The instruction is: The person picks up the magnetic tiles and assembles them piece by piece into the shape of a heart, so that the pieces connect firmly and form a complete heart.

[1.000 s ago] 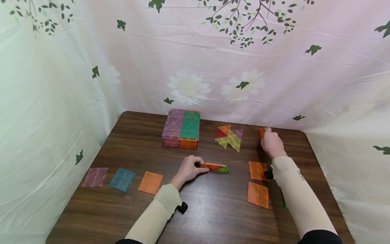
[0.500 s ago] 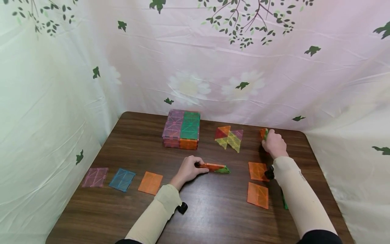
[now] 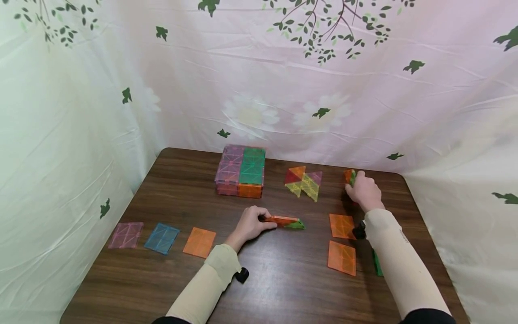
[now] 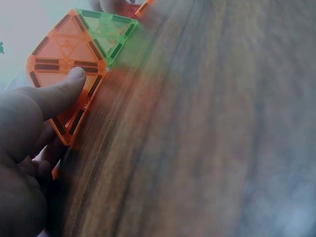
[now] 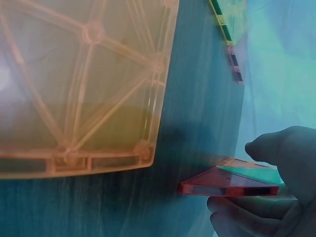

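Note:
Near the middle of the table, the left hand point(image 3: 252, 223) pinches joined triangular tiles point(image 3: 283, 221) standing on edge. In the left wrist view its thumb presses an orange triangle point(image 4: 81, 101), with another orange one above and a green triangle point(image 4: 108, 34) alongside. At the table's back right, the right hand point(image 3: 365, 191) has its thumb and fingers around a small group of tiles point(image 3: 349, 176), orange and green. The right wrist view shows a red triangle point(image 5: 222, 183) and a green one point(image 5: 254, 173) between thumb and fingers. The fingertips' far side is hidden in the head view.
A box-like stack of purple, green and orange tiles point(image 3: 229, 172) stands at the back. Joined triangles point(image 3: 310, 185) lie right of it. Flat squares lie left, purple point(image 3: 126, 235), blue point(image 3: 162, 238), orange point(image 3: 199, 242); orange squares point(image 3: 341, 257) and a green tile point(image 3: 377, 263) lie right.
The right hand has shifted slightly to the right, and green now shows beside the orange at its fingers. The left hand keeps its place and its grip.

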Action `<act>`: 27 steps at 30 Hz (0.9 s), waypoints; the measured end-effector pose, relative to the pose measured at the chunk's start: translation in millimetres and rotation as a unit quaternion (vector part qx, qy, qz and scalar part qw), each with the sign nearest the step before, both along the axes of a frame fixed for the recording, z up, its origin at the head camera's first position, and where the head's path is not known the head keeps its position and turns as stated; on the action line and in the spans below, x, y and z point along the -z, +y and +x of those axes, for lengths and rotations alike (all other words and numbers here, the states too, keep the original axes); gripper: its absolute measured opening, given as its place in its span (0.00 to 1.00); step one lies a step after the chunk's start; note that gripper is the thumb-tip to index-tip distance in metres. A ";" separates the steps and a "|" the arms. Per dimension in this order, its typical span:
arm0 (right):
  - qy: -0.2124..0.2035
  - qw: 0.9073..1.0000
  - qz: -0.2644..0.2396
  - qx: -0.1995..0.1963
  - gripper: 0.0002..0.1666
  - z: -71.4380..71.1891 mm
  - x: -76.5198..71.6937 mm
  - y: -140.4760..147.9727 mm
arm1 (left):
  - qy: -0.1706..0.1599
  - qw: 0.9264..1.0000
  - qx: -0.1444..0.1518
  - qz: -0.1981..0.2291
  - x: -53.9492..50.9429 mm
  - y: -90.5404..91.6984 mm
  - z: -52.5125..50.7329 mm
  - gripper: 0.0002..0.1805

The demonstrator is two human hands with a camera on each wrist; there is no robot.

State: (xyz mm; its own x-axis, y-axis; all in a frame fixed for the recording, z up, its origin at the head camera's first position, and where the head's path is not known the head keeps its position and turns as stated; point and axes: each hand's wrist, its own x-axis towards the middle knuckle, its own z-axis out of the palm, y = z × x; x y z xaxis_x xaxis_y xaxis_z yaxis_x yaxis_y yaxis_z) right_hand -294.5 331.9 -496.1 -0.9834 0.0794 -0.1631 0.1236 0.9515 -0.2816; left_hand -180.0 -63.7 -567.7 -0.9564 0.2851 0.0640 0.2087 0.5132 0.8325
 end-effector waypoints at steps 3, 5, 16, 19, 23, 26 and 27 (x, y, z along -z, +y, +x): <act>0.017 1.000 -0.003 -0.002 0.41 5.5 -3.6 1.1 | 0.000 1.000 -0.002 0.000 -0.5 0.6 -0.2 0.08; 0.052 0.999 0.000 -0.002 0.42 12.9 -5.8 1.0 | 0.000 1.000 -0.003 -0.001 -0.2 1.0 -0.3 0.08; 0.046 0.964 -0.035 -0.258 0.24 69.8 1.6 0.3 | 0.013 1.000 0.019 -0.015 0.7 -5.4 0.7 0.08; -0.021 0.958 -0.026 -0.286 0.34 76.1 7.4 1.8 | 0.033 0.999 0.019 -0.018 0.7 -9.7 3.2 0.09; -0.036 0.961 -0.022 -0.275 0.34 78.3 11.3 2.3 | 0.063 0.998 0.003 -0.024 -0.7 -14.1 7.4 0.11; -0.037 0.961 -0.019 -0.272 0.33 78.0 11.2 2.3 | 0.079 0.996 -0.003 -0.029 -2.8 -16.0 9.4 0.12; -0.037 0.961 -0.017 -0.275 0.33 77.7 10.8 2.3 | 0.085 0.996 -0.002 -0.033 -3.5 -16.2 9.8 0.12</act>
